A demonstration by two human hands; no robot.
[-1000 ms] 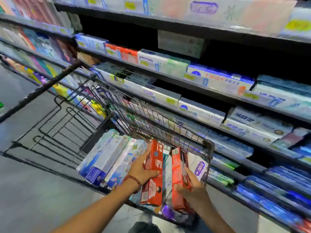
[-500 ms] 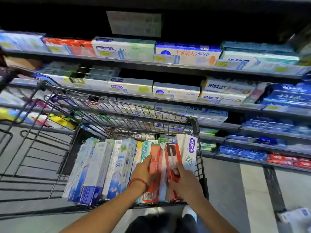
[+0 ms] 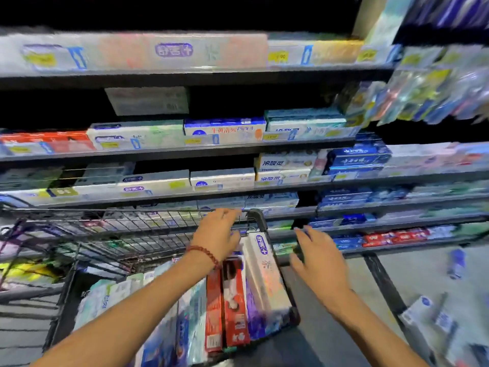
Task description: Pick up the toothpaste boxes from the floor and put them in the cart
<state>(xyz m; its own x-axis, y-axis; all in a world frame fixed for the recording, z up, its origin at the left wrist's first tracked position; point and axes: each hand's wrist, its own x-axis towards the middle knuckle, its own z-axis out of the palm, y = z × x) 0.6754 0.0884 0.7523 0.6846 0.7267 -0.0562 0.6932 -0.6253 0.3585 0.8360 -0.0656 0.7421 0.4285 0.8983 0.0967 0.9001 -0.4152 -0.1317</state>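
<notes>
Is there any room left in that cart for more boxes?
The cart's right end is crowded: red boxes and a white box stand packed together. Bare room shows behind the left hand, along the far wire wall.

- The left hand [image 3: 217,234] is reached far forward on a long bare forearm that comes in from the near left, fingers loosely extended and holding nothing (a red bead bracelet [image 3: 203,254] circles the wrist).
- The right hand [image 3: 318,260] is raised to the right of it, back up, fingers spread and relaxed, holding nothing.
</notes>
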